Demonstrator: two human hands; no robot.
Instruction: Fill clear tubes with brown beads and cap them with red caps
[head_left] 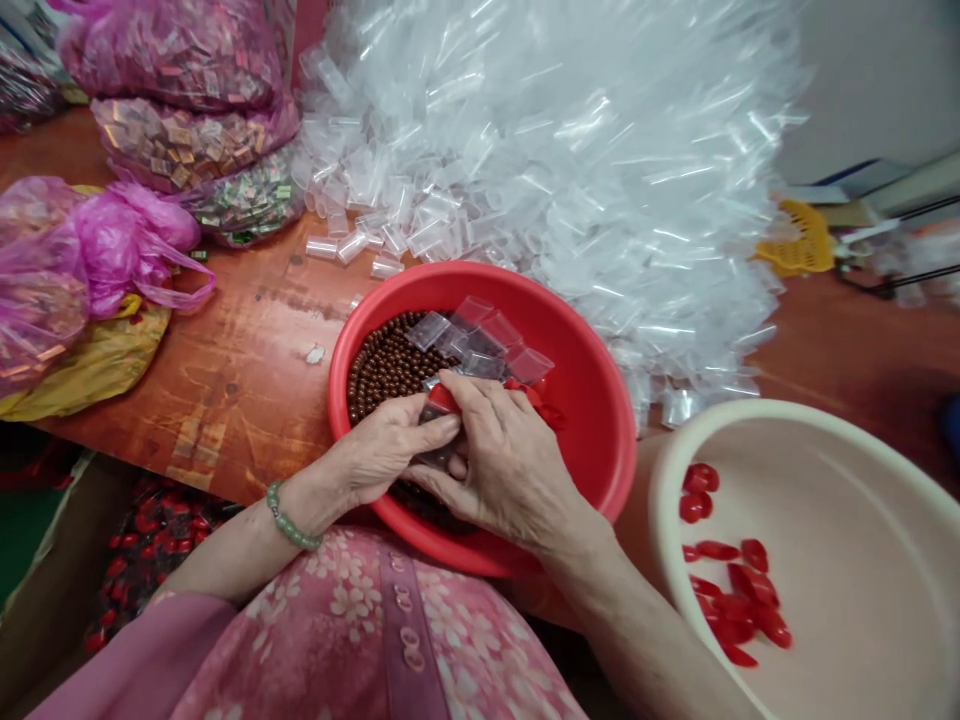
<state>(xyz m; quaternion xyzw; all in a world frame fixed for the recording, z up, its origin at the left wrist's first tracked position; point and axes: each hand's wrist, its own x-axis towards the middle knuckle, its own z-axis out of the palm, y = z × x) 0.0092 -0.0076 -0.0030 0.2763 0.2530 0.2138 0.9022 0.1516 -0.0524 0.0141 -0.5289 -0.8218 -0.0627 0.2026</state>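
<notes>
A small red-ended clear case (pixel 442 399) is held between both hands, low over the red basin (pixel 604 410). It is pinched by the thumb and fingers of the left hand (pixel 384 443), while the right hand (pixel 506 455) is curled over it from the other side; neither is spread. The two-sided grip is probably used because the piece is small and slick, and the low position would let anything dropped be caught.

In the basin, brown bead-like balls (pixel 394 362) are gathered on the left, clear plastic sleeves (pixel 499 328) are laid toward the far side, and a few red caps (pixel 551 415) are placed beyond the right hand, all seemingly within easy reach. Loose red pieces (pixel 739 618) are held in the cream tub (pixel 757 412), and a transparent heap (pixel 487 180) of similar sleeves is banked on the bench (pixel 262 350), presumably as stock.

Most of the case is covered by fingers, so its contents and the seating of its red end cannot be told. The heap is blurred and cut off at the top; the tub is cropped. Small pieces in the pink bags (pixel 135 235) are veiled by film, and those in the box (pixel 150 540) below are hard to make out.
</notes>
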